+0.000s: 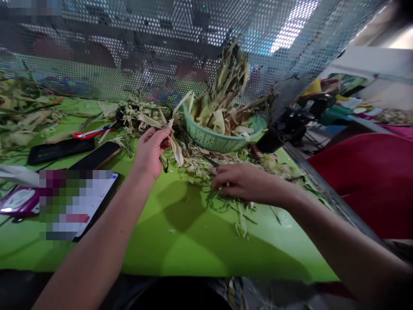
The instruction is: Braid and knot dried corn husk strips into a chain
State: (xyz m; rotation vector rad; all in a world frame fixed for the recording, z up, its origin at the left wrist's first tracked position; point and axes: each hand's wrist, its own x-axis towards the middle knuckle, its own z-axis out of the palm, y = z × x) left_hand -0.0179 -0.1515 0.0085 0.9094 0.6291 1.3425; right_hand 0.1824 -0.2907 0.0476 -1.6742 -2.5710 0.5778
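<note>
My left hand (151, 148) is closed on a piece made of pale dried husk strips (176, 148), held upright above the green table (180, 254); its strips spread out from my fingertips. To the right, my right hand (237, 183) rests low over a heap of thin green and pale scraps (240, 215), its fingers curled. A dark, thin tool (211, 162) shows at the fingertips of that hand. Just behind both hands stands a light green basket (213, 140) full of dried husks (226, 94).
Dark phones or cases (61, 150), a red cutter (93, 132) and a purple object (24, 200) lie at left. Husk scraps cover the table's back. A perforated metal panel (129, 56) rises behind. A red chair (371, 181) stands at right.
</note>
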